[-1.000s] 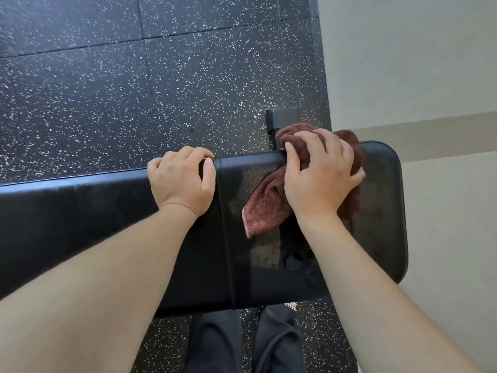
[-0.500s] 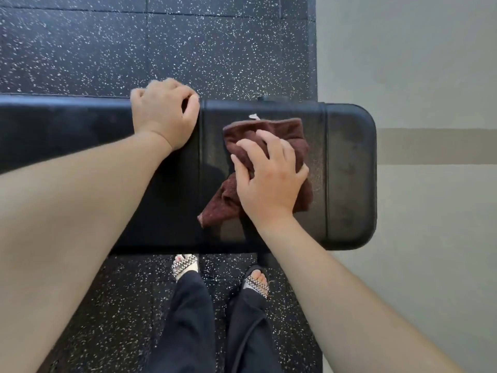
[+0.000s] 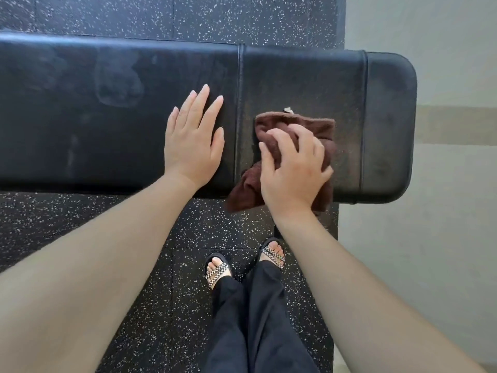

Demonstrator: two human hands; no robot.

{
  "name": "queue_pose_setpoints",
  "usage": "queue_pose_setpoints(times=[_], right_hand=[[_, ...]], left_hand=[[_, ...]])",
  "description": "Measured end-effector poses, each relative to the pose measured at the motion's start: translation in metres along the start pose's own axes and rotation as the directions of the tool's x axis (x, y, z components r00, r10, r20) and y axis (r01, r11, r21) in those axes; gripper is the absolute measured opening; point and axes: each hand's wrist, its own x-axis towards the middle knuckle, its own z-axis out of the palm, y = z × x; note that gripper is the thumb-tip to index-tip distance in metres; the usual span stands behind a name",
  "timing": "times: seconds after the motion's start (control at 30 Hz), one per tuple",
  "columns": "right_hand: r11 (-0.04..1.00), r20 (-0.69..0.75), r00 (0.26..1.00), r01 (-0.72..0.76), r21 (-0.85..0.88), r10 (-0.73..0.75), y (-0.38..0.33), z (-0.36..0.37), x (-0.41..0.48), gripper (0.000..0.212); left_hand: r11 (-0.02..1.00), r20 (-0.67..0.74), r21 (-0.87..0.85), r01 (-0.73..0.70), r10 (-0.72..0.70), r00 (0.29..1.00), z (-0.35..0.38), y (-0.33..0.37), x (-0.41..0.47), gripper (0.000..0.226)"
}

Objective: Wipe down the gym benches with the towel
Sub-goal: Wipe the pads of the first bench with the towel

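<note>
A black padded gym bench (image 3: 107, 117) runs across the view from the left edge to a rounded end at the right. A crumpled brown towel (image 3: 318, 127) lies on the pad just right of a seam, and one corner hangs over the near edge. My right hand (image 3: 294, 170) presses on the towel with curled fingers gripping it. My left hand (image 3: 195, 135) lies flat on the pad left of the seam, fingers spread, holding nothing. A faint smudge mark shows on the pad farther left.
Black speckled rubber flooring (image 3: 134, 238) lies under and around the bench. A pale wall (image 3: 443, 238) with a beige stripe rises just past the bench's right end. My feet in checkered sandals (image 3: 217, 270) stand close to the bench's near side.
My left hand let go of the bench's far edge and now lies flat on the pad. My right hand has dragged the towel toward the near edge. The camera tilted down.
</note>
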Motion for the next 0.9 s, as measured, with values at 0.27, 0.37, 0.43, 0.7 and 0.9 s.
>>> queue_pose_setpoints(times=[0.27, 0.37, 0.43, 0.7, 0.9], right_hand=[[0.979, 0.035, 0.979, 0.201, -0.040, -0.199, 0.009, 0.003, -0.015, 0.021], [0.979, 0.010, 0.982, 0.190, -0.077, -0.190, 0.028, -0.003, -0.023, 0.020], [0.984, -0.017, 0.989, 0.145, -0.101, -0.147, 0.044, -0.010, -0.025, 0.021], [0.999, -0.101, 0.994, -0.042, -0.019, 0.040, 0.021, -0.008, -0.013, 0.022], [0.997, -0.037, 0.997, 0.070, -0.044, -0.072, 0.002, 0.007, -0.013, 0.023]], left_hand=[[1.000, -0.010, 0.006, -0.006, 0.006, 1.000, -0.002, -0.001, 0.001, 0.049], [1.000, -0.022, 0.003, -0.012, 0.012, 1.000, -0.003, -0.001, 0.001, 0.049], [1.000, -0.029, 0.001, -0.016, 0.016, 0.999, -0.003, 0.000, 0.001, 0.049], [1.000, -0.052, -0.004, -0.020, 0.020, 0.998, -0.001, 0.000, 0.001, 0.049], [1.000, -0.060, -0.001, -0.026, 0.026, 0.998, 0.000, -0.002, 0.003, 0.049]])
